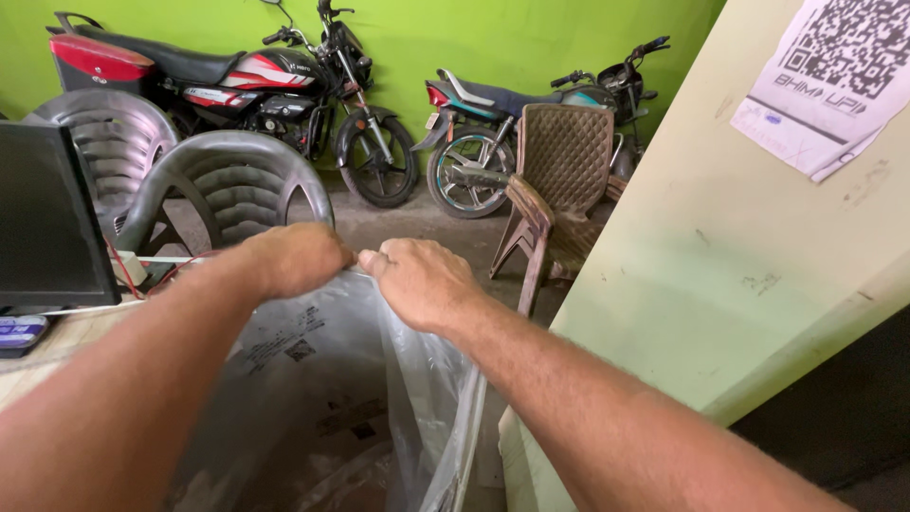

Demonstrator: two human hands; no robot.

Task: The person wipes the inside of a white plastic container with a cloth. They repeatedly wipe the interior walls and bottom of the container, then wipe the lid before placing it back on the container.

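A: Head view, and both hands are up on the clear plastic bag [379,398]. The left hand [294,258] and right hand [422,283] sit almost knuckle to knuckle, each fisted tight on the bag's top edge.

B: Where's the bag sitting?

A: Low centre, just beside the pale green wall [701,284]. It hangs downward from the grip, long axis running top to bottom, with dark printed patches showing through the film.

B: Any signs?

A: A white paper sheet [834,76] with a black square code, stuck tilted high on that wall, top right.

B: Around it?

A: Dark monitor [47,218] at left, two grey plastic chairs [227,185], a brown chair [559,180], and two motorcycles [237,85] along the bright green wall
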